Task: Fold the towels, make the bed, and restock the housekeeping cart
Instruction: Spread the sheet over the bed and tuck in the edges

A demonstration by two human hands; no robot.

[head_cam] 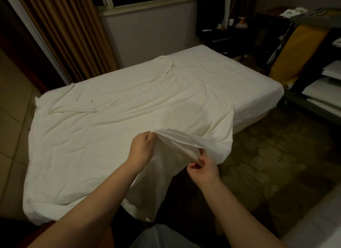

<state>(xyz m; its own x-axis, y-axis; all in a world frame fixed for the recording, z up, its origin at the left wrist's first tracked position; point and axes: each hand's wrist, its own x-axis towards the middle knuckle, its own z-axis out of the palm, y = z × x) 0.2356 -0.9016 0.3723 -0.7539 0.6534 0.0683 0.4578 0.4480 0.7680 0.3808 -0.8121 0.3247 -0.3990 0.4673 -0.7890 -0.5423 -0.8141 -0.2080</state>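
our left hand (142, 148) and right hand (202, 169) pinch the rumpled white cotton sheet (114, 118) at the bed's (258, 92) near corner; bed-making is unfinished, cart unrestocked.

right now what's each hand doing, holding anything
Left hand: closed, gripping a bunched edge of the white sheet.
Right hand: closed, pinching the same sheet's edge.

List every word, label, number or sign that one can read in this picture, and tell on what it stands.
No text can be read in this picture.
The papers on the far desk: perhaps printed, but too small and blurred to read.
The white sheet and the yellow bag: no label shows.
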